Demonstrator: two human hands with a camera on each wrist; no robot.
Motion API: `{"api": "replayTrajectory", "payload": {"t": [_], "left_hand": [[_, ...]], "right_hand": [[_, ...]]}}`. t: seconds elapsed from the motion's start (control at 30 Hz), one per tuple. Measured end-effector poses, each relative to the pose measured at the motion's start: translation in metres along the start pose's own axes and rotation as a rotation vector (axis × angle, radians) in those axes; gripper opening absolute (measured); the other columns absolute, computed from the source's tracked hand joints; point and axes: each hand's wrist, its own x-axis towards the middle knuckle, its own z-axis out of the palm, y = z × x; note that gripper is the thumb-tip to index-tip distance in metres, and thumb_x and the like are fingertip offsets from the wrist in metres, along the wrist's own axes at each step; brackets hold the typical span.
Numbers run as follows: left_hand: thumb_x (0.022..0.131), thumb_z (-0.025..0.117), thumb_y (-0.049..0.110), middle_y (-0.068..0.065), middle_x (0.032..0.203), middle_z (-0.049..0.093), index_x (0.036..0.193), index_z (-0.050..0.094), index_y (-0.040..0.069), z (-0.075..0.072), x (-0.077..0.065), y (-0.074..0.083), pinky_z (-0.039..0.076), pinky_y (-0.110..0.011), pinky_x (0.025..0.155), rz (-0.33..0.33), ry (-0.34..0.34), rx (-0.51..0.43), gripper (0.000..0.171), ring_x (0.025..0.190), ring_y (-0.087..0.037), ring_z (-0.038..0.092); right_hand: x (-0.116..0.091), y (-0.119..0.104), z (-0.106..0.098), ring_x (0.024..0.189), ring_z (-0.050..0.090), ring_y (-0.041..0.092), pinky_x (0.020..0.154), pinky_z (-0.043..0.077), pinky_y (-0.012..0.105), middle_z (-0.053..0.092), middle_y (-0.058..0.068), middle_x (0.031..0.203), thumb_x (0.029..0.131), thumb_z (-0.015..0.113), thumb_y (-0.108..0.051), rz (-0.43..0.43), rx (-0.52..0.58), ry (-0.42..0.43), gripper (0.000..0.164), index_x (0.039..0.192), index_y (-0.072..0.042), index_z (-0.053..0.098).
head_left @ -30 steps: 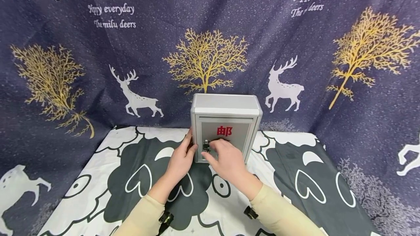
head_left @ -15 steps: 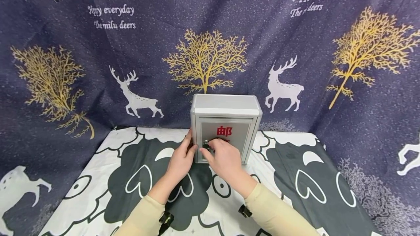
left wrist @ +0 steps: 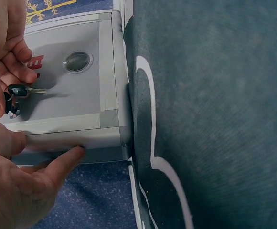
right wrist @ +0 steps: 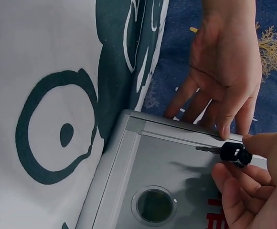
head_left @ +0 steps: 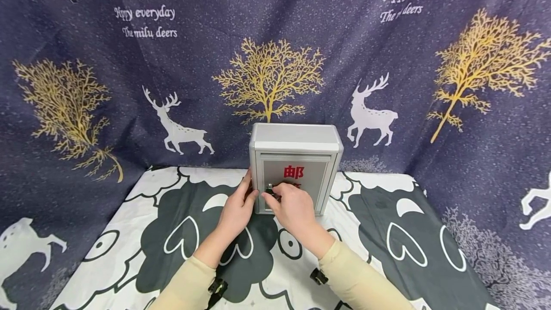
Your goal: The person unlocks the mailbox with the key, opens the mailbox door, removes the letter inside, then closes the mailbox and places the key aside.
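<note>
Pinching dark-headed keys (right wrist: 229, 151), the right hand (head_left: 294, 207) fronts the closed grey box (head_left: 296, 134).

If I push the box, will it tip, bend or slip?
The box may tip if pushed high, since it stands tall and shallow. It should stay stiff, as it looks like metal. Being smooth and shiny, it might feel slippery.

Box (head_left: 297, 134) stands on the cloth (head_left: 292, 271), backdrop (head_left: 275, 13) behind; my left hand (head_left: 236, 208) lies along its left side; my right hand (head_left: 296, 208) is before its front panel (head_left: 320, 171), key (right wrist: 229, 151) in grasp; round window (right wrist: 154, 205) below lettering (head_left: 294, 172).
</note>
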Motion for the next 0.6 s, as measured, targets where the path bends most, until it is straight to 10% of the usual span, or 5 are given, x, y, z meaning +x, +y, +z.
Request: {"api": "replayTrajectory", "payload": {"t": [0.6], "left_hand": [[0.118,0.061,0.026,-0.017,0.157,0.064,0.180,0.027,0.031,-0.0008,-0.0003,0.0021,0.055,-0.060,0.110,-0.009,0.001,-0.001,0.071,0.141,-0.036,0.065]], "right_hand": [[-0.0071,-0.0034,0.0102,0.073,0.074,0.021,0.065,0.062,0.040,0.081,0.005,0.088,0.100,0.086,-0.028,0.145,0.171,0.023,0.023,0.099,-0.005,0.083]]}}
